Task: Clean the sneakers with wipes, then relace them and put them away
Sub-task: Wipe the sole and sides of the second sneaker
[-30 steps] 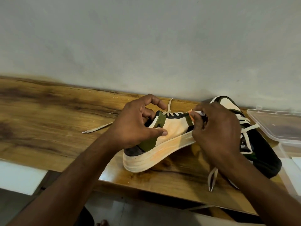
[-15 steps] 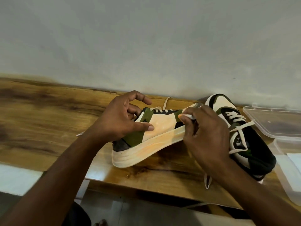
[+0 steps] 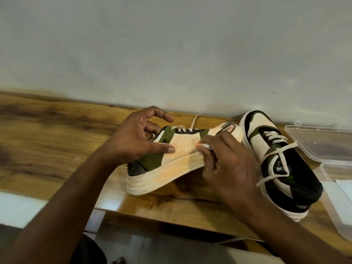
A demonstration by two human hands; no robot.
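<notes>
You are looking at a wooden tabletop (image 3: 57, 134) running along a pale grey wall (image 3: 171, 44) at twelve o'clock. At three o'clock a clear plastic lid (image 3: 322, 143) is lying beside an open clear plastic container (image 3: 337, 212).

Two bare forearms enter from the near edge, one from the near left and one from the near right, each ending in a bare hand. No sleeve, cuff, glove, watch, ring or bracelet shows on either arm as far as the picture reaches. The left hand (image 3: 137, 138) has short, trimmed nails; the thumbnail shows plainly, pale and unpainted. The right hand (image 3: 228, 164) is seen from the back, with knuckles and tendon lines visible; its nails are mostly hidden. At the near edge, between the forearms, lies a dark rounded patch, perhaps dark clothing, too dim and blurred to tell.
</notes>
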